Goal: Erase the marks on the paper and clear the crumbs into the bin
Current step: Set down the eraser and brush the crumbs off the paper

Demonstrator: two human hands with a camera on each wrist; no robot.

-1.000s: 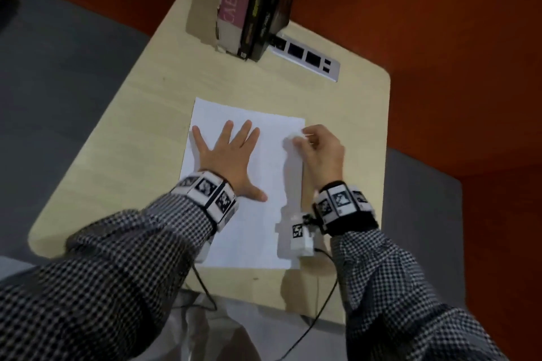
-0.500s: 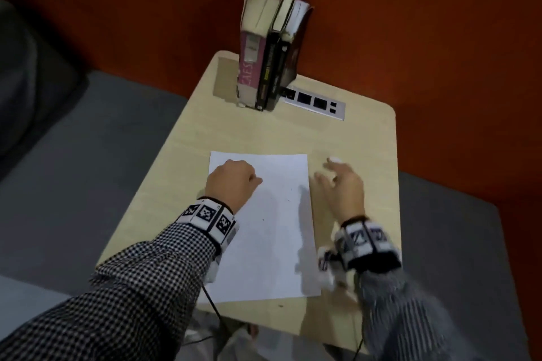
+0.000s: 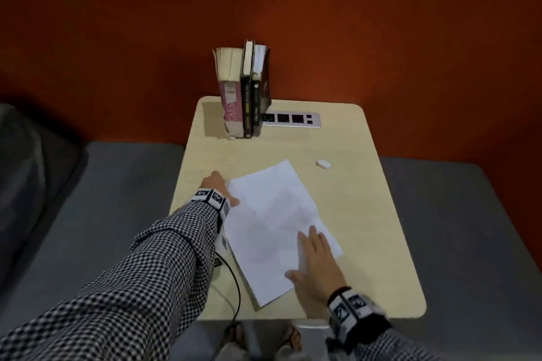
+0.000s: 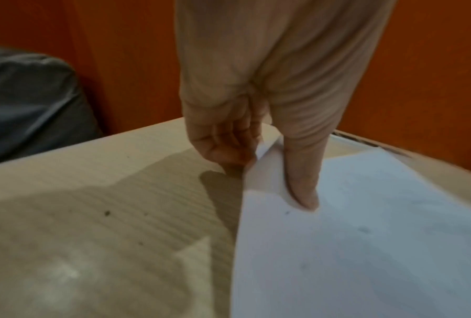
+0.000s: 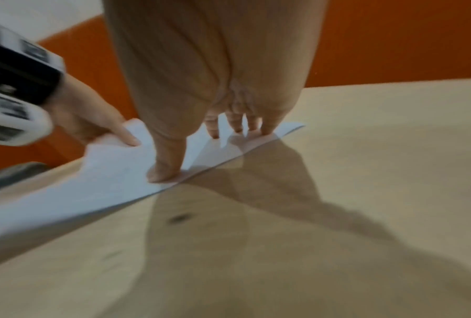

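Note:
The white paper (image 3: 269, 214) lies turned at an angle on the wooden table (image 3: 366, 214). My left hand (image 3: 218, 186) pinches its far left corner. In the left wrist view the thumb (image 4: 302, 189) is on top of the paper (image 4: 378, 236) and the fingers (image 4: 228, 148) curl under the edge. My right hand (image 3: 315, 246) lies flat on the paper's near right part, its fingers (image 5: 237, 124) straight on the sheet (image 5: 106, 172). A small white eraser (image 3: 323, 164) sits loose on the table beyond the paper. Dark crumbs (image 4: 107, 213) dot the wood. No bin is in view.
Three books (image 3: 243, 91) stand upright at the table's far edge, next to a silver socket strip (image 3: 290, 119). An orange wall runs behind. Grey seat cushions (image 3: 117, 199) flank the table. A black cable (image 3: 234, 287) hangs off the near edge.
My right hand has let go of the eraser, which now lies on the table, and come down flat on the paper. My left hand has taken the corner and the sheet has turned.

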